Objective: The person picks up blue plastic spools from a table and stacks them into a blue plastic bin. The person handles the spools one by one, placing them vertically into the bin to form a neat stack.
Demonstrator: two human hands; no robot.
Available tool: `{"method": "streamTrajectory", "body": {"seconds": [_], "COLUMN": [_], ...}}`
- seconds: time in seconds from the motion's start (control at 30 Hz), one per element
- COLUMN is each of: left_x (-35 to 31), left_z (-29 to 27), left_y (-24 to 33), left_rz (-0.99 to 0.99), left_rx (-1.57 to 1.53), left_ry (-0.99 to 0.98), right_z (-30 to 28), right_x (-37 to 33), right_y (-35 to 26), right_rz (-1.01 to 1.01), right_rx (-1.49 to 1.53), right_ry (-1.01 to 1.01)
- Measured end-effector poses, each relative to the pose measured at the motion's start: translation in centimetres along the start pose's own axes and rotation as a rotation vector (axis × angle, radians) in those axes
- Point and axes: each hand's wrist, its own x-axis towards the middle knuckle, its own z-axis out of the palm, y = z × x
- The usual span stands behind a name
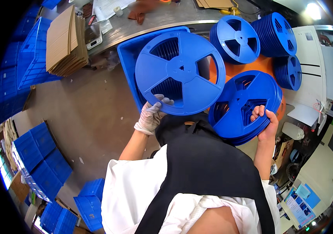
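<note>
My left hand [153, 115], in a white glove, is closed on the lower left rim of a large blue plastic reel [201, 93]. That reel lies over a blue crate [129, 66], with more reels visible through its cutouts. Bare, my right hand [266, 124] curls its fingers through a cutout at the near right edge of a stack of blue reels [240, 91]. The thumb rests by the rim. This stack tilts on an orange surface [266, 66], close in front of my apron.
Further blue reel stacks [241, 37] stand at the back right. A metal workbench [151, 17] runs along the far side, with flattened cardboard [63, 43] at its left end. Blue crates [43, 160] are piled on the left. Pale machine housings [307, 54] line the right.
</note>
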Motion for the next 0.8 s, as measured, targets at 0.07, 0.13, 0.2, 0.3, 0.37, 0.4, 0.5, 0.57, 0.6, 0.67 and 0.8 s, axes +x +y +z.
{"method": "streamTrajectory", "body": {"seconds": [0.07,0.13,0.2,0.3,0.37,0.4,0.5,0.57,0.6,0.67,0.8], "left_x": [0.0,0.5,1.4,4.8,8.0,9.7,13.7,15.6,16.9,18.7,19.9], "left_z": [-0.6,-1.5,-3.0,-6.1,-7.9,-10.0,-12.5,-12.2,-13.7,-14.4,-13.7], "left_y": [0.4,0.8,1.1,1.0,0.7,0.5,-0.3,-0.7,-0.9,-2.0,-2.9], "left_rz": [0.009,0.068,0.108,0.122,0.114,0.162,0.263,0.314,0.257,0.255,0.174], "left_rx": [0.017,0.152,0.323,0.673,0.952,1.059,1.313,1.330,1.524,1.400,1.427], "left_ry": [0.032,0.178,0.320,0.513,0.631,0.644,0.674,0.665,0.686,0.653,0.629], "right_z": [-0.8,0.2,0.0,1.3,0.3,0.0,-0.6,-0.4,-0.2,0.1,0.1], "right_x": [0.0,-0.5,-0.7,-0.9,-1.0,-1.1,-1.3,-1.6,-1.6,-1.8,-2.3], "right_y": [0.2,0.7,1.2,2.5,2.7,2.8,3.4,3.5,3.6,3.7,4.0], "right_rz": [0.006,-0.014,0.029,0.036,-0.017,-0.039,-0.072,-0.089,-0.093,-0.103,-0.108], "right_rx": [-0.038,-0.107,-0.013,0.045,0.004,-0.017,-0.010,-0.005,0.000,-0.006,0.021], "right_ry": [0.017,0.125,0.079,0.197,0.212,0.216,0.230,0.238,0.236,0.244,0.222]}}
